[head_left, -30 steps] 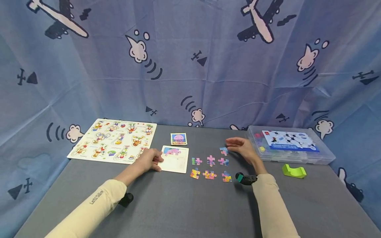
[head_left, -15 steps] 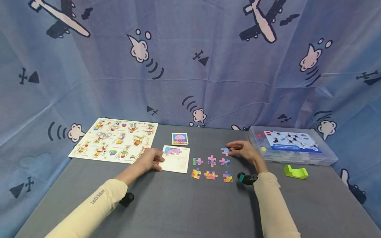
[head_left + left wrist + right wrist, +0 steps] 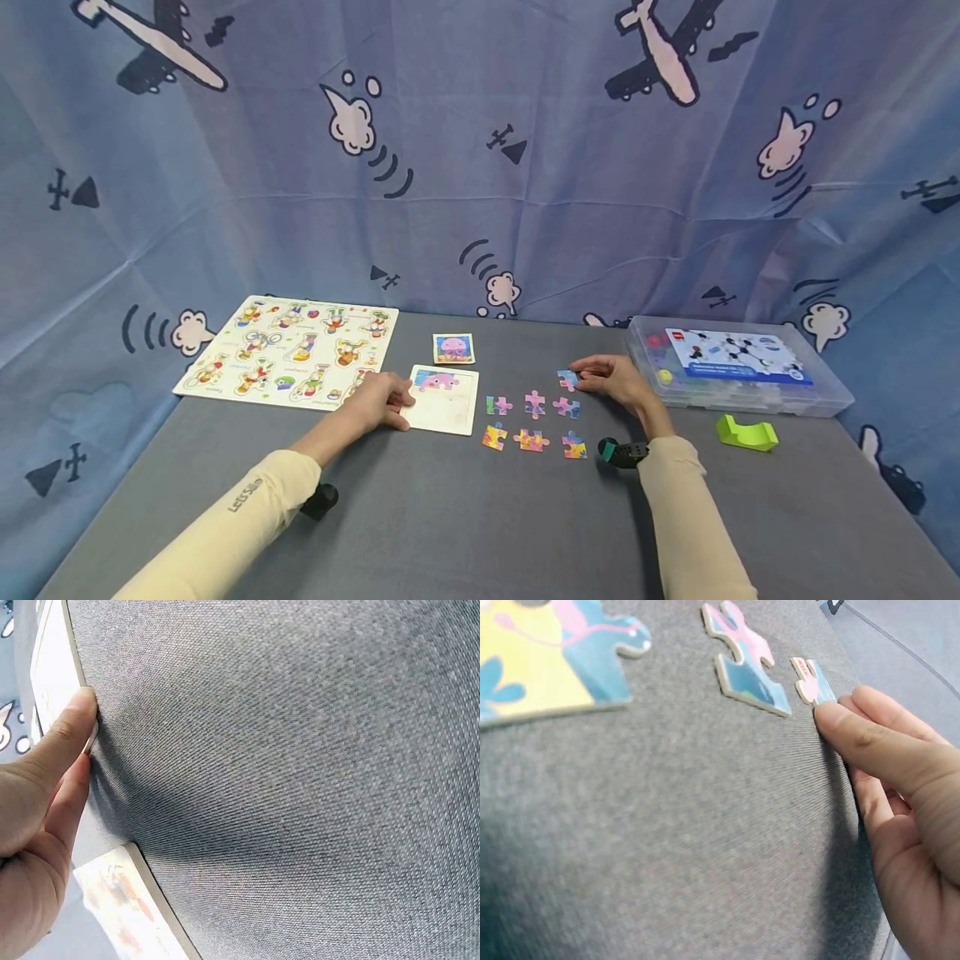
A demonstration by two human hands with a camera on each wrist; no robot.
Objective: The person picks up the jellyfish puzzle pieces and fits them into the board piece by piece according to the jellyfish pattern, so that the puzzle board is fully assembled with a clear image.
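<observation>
A small white puzzle tray [image 3: 444, 415] lies left of the table's middle, with blue-and-pink pieces fitted along its top. My left hand [image 3: 377, 402] grips its left edge between thumb and fingers; in the left wrist view the thumb lies on the tray's rim [image 3: 56, 671]. My right hand [image 3: 618, 383] pinches a blue-and-pink puzzle piece [image 3: 567, 380], the farthest of the loose ones. Seen from the right wrist, the thumb meets this piece's near corner [image 3: 821, 684], and the other fingers are partly hidden behind. Several loose puzzle pieces [image 3: 535, 404] lie in two rows between the hands.
Behind the tray lies a small octopus picture card [image 3: 453, 348]. A large illustrated board [image 3: 292, 354] is at the left, partly behind the left hand. To the right stand a clear plastic case [image 3: 738, 367] and a green curved block [image 3: 747, 433].
My right hand has come slightly down onto the far right puzzle piece and taken hold of it. The left hand stays at the tray's edge.
</observation>
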